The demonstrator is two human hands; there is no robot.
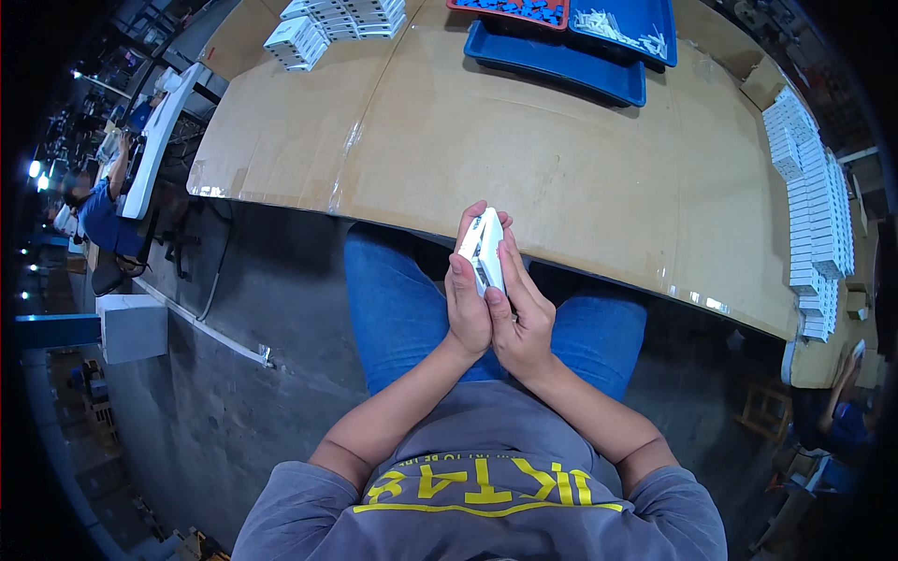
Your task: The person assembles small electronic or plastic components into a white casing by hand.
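Observation:
Between my two hands, just over the near edge of the table, is a small white box-shaped plastic unit (488, 251). A dark gap runs along its length between two white halves. My left hand (467, 299) is wrapped round its left side, the thumb lying along it. My right hand (524, 313) presses on the right side, with its thumb at the near end. Both hands are closed on the unit, and their wrists nearly touch. The fingers underneath are partly hidden.
A cardboard-covered table (449, 140) spreads ahead. Stacked white units (341, 21) stand far left; more white stacks (809, 206) line the right. Blue trays (552, 65) and a red tray (514, 9) hold small blue and white parts. One person (108, 215) sits left, another (847, 416) right.

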